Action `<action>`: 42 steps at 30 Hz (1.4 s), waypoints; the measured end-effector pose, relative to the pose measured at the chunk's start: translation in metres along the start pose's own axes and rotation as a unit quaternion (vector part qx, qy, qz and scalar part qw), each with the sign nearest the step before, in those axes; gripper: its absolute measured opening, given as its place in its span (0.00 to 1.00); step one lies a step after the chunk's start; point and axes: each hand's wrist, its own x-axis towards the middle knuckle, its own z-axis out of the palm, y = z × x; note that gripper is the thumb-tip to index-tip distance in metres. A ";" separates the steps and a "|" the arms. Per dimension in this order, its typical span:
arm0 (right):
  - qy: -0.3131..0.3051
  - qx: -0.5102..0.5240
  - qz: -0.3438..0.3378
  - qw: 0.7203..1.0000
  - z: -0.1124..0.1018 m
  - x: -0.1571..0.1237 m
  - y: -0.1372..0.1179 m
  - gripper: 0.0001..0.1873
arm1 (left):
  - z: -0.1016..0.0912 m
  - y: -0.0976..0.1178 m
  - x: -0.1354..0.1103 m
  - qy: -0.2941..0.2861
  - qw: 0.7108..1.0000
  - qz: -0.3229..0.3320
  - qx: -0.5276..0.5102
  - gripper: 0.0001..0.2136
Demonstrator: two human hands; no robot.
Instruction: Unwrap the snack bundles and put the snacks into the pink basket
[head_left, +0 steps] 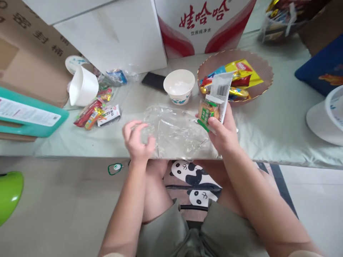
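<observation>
My right hand (223,130) grips a small clear-and-green snack packet (207,112) together with a white packet with a barcode (222,87). The two packets are held upright, in front of the bowl of snacks. My left hand (138,140) is raised over the table's front edge, its fingers curled and apart from the thumb, with nothing seen in it. Between my hands a crumpled clear plastic bag (177,132) lies on the table. Just behind the bag stands a white paper bowl (179,87) with a blue-green print.
A scalloped bowl (264,87) holds colourful snack packets at the back right. Several wrapped snacks (92,112) lie at left beside a tipped paper cup (83,86). A dark flat object (152,81), boxes (203,30) and a white bucket (321,117) surround the work area.
</observation>
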 end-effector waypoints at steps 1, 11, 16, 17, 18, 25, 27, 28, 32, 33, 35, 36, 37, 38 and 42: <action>0.021 -0.011 0.000 1.000 -0.002 0.002 0.000 0.33 | 0.001 0.018 0.006 0.030 0.999 -0.025 -0.005 0.05; 0.097 -0.187 -0.039 0.977 -0.024 0.006 -0.008 0.42 | 0.116 0.140 0.068 -0.291 0.886 -0.207 -0.294 0.18; 0.086 -0.173 -0.055 0.980 -0.052 0.006 -0.009 0.39 | 0.130 0.137 0.108 -0.233 0.928 -0.167 -0.239 0.12; 0.107 -0.169 -0.053 0.978 -0.057 0.006 -0.008 0.36 | 0.132 0.137 0.122 -0.209 0.947 -0.134 -0.207 0.13; 0.128 -0.164 -0.051 0.977 -0.061 0.006 -0.008 0.32 | 0.135 0.137 0.137 -0.181 0.964 -0.093 -0.171 0.15; 0.216 -0.143 -0.027 0.966 -0.074 0.007 -0.002 0.22 | 0.182 0.145 0.203 -0.294 0.951 0.080 0.041 0.24; 0.210 -0.139 -0.035 0.967 -0.076 0.007 -0.001 0.22 | 0.187 0.144 0.200 -0.365 0.926 0.087 0.049 0.20; 0.209 -0.138 -0.040 0.967 -0.077 0.007 0.000 0.21 | 0.187 0.142 0.195 -0.372 0.923 0.090 0.041 0.18; 0.218 -0.146 -0.038 0.964 -0.080 0.006 0.000 0.18 | 0.166 0.130 0.172 -0.296 0.952 0.081 -0.007 0.12; 0.219 -0.150 -0.034 0.964 -0.080 0.006 0.000 0.17 | 0.157 0.125 0.164 -0.276 0.958 0.075 -0.019 0.11; 0.215 -0.159 -0.026 0.963 -0.078 0.006 -0.003 0.16 | 0.135 0.115 0.145 -0.241 0.968 0.058 -0.037 0.09; 0.211 -0.162 -0.024 0.964 -0.077 0.007 -0.006 0.16 | 0.123 0.109 0.133 -0.231 0.971 0.045 -0.042 0.08; 0.207 -0.164 -0.023 0.964 -0.075 0.007 -0.009 0.15 | 0.110 0.103 0.120 -0.227 0.972 0.034 -0.046 0.08; 0.200 -0.166 -0.021 0.965 -0.072 0.008 -0.014 0.14 | 0.096 0.097 0.106 -0.229 0.972 0.024 -0.049 0.07; 0.107 -0.165 -0.014 0.980 -0.055 0.010 -0.034 0.09 | 0.049 0.075 0.056 -0.286 0.958 0.004 -0.039 0.08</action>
